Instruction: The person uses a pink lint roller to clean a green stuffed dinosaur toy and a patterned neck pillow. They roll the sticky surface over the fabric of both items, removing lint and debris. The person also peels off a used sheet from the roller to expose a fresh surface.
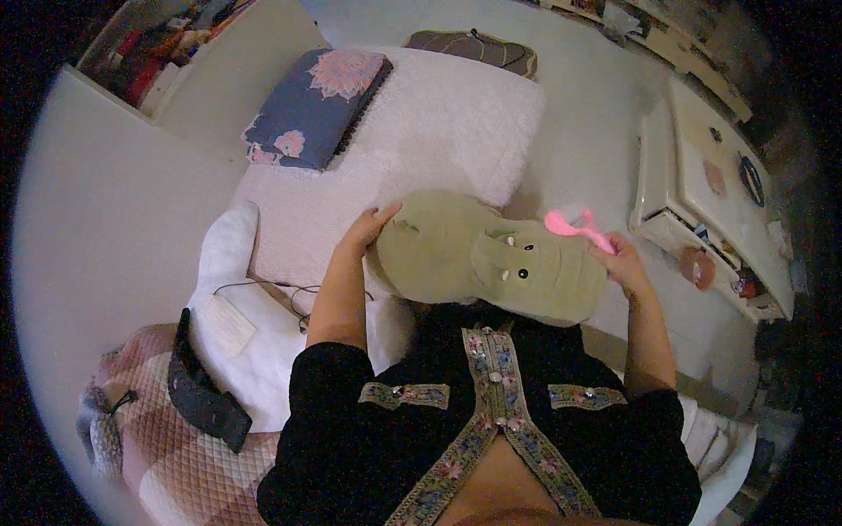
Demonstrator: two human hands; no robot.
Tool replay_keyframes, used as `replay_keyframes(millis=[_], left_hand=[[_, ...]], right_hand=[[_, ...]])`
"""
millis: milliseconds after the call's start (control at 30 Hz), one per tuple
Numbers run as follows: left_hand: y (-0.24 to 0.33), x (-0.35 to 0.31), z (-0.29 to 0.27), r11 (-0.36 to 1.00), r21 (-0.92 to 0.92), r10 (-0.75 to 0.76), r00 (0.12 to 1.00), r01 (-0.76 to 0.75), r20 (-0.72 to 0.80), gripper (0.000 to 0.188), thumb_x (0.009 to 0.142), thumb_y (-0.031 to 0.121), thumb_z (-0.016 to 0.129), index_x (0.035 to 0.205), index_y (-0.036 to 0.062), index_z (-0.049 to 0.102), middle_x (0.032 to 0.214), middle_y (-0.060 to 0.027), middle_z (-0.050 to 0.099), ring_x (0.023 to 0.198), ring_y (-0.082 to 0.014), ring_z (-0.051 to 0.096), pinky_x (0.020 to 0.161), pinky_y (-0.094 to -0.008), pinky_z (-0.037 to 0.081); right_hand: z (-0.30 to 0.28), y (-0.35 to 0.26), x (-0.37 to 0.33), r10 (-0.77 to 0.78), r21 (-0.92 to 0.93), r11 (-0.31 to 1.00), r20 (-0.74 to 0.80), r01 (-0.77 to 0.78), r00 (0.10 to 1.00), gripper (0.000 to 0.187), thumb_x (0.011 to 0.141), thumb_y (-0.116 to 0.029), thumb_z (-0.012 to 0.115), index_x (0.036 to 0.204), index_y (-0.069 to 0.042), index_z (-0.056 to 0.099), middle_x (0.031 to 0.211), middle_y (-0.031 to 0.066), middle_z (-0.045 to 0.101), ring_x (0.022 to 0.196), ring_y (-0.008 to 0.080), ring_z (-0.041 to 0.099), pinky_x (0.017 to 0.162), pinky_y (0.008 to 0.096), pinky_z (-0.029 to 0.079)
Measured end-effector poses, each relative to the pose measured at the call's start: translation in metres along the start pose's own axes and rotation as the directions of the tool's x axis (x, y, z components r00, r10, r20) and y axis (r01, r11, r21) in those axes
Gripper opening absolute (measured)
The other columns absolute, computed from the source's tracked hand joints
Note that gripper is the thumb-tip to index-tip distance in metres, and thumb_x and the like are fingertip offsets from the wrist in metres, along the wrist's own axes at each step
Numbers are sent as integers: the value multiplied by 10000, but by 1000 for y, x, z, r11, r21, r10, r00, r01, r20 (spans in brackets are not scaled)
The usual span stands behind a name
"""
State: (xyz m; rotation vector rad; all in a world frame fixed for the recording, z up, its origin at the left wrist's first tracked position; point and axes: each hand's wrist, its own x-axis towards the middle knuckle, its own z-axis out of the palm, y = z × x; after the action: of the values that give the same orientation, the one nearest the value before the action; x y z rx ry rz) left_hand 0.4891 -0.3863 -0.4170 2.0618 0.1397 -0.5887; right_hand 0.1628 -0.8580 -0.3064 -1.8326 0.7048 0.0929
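Note:
A sage-green plush animal (434,241) lies across my lap, its head to the right, with small dark eyes and white felt bits. My left hand (373,230) grips its rounded left end, fingers on top at the edge. In my right hand (623,263) is a bright pink tool (574,230) with a slim handle and a curved head; its exact kind I cannot make out. That hand is closed on the handle, beside the plush's right end. Whether it also touches the plush is hidden.
Ahead is a pale fluffy-covered surface (447,123) bearing a folded blue-and-pink floral cloth (316,105). To the left are a white cushion (246,333), a thin cable, a dark curved strip (202,386) and a quilted cover (189,456). A cream cabinet (702,184) stands at right.

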Motion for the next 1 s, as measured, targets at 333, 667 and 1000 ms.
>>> replay_keyframes(millis=[333,667,1000], left_hand=[[58,-110,-40,881,-430,302,933,-195,195,526,716,70,844,1178,8,598,1097,-82,689,911,-202,679,828,-325,553],[76,-188,33,780,-148,619,785,-608,40,541,637,95,855,1122,62,620,1061,-29,648,1023,-161,614,899,-315,500],[108,-203,79,605,110,790,612,-788,42,467,630,147,853,1022,33,628,988,-124,627,936,-287,618,850,-378,501]], right_hand=[[-21,-31,-38,-187,137,966,-205,218,961,570,739,-79,752,1270,-40,547,1008,17,631,818,104,600,620,243,464],[-110,-26,-71,-215,-113,976,-317,188,924,376,814,-134,748,1158,-77,608,1023,-36,664,762,57,553,597,186,422],[-37,-82,-84,-604,-11,786,-223,618,765,383,926,-184,696,1279,-55,622,1160,79,697,1091,200,644,919,342,527]])
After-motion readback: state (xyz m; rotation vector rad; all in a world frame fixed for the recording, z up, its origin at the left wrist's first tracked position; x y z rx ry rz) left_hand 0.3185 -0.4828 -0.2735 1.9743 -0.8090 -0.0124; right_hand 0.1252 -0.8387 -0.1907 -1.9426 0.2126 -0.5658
